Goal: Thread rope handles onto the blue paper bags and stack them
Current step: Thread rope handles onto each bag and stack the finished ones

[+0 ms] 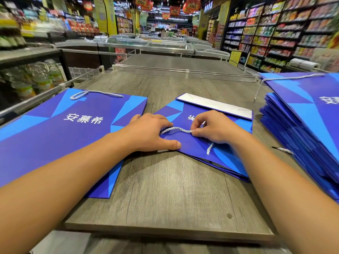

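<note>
A flat blue paper bag (194,149) lies in the middle of the grey wooden table (165,195), its white bottom flap turned away from me. My left hand (148,132) presses on the bag's near left edge, thumb on the paper, with a silver-white rope (176,129) running out from under its fingers. My right hand (214,127) pinches that rope over the bag; the rope's loose end (210,148) hangs below the hand. To the left lies a blue bag (64,132) with a rope handle (91,93) fitted.
A tall stack of blue bags (308,125) fills the right side, with a rope (286,78) across its top and a rope end (283,150) sticking out low. A clear plastic rail (183,71) bounds the table's far edge. Store shelves stand on both sides.
</note>
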`<control>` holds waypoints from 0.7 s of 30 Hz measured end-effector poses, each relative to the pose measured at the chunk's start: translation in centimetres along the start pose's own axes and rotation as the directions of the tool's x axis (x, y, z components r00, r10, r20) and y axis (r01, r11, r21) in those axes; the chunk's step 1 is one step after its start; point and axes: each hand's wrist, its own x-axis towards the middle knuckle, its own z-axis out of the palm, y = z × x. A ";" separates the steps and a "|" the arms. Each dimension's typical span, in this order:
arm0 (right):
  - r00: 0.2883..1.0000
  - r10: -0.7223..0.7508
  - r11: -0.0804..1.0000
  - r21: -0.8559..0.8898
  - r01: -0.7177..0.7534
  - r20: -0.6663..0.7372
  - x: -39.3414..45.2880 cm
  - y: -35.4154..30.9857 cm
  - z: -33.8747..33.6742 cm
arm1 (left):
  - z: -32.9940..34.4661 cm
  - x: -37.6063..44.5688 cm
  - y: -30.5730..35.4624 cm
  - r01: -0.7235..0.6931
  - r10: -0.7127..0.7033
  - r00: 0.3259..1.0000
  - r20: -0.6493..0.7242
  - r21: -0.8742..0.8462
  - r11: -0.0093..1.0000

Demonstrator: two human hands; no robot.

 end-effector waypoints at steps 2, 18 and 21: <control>0.994 0.008 0.991 0.131 0.006 -0.106 0.4 -0.1 0.0 | 0.0 0.1 -0.1 0.000 0.000 1.000 0.007 -0.007 1.000; 0.975 0.200 0.348 0.937 0.021 -0.097 -0.5 0.3 -4.2 | 0.1 0.6 0.0 0.021 -0.021 0.999 0.029 -0.016 1.000; 0.964 0.208 0.579 0.816 0.015 -0.165 0.1 0.9 -3.4 | 0.0 0.2 0.0 0.017 -0.017 0.999 0.033 -0.022 1.000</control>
